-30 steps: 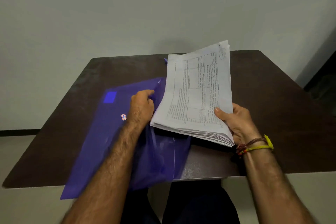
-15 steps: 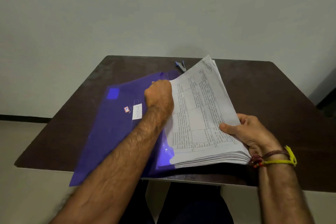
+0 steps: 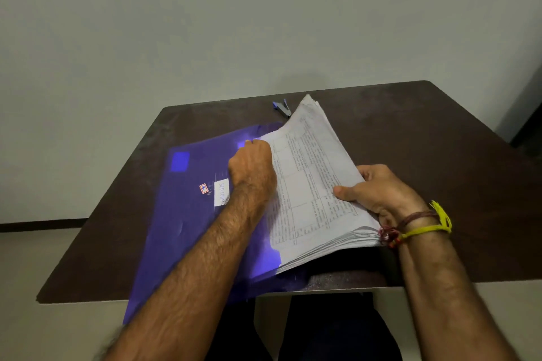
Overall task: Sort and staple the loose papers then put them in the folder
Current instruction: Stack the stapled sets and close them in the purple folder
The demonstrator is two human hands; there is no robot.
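Two hands share the load: your right hand (image 3: 384, 193) grips the paper stack (image 3: 311, 184) at its right edge; your left hand (image 3: 252, 167) curls over the blue plastic folder (image 3: 187, 214) flap. Hold the flap wide and feed the stack's left edge squarely beneath your left fingers.

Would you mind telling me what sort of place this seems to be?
Probably a plain office or study room: a dark brown table against a bare grey wall, with a small blue stapler and a translucent blue plastic folder.
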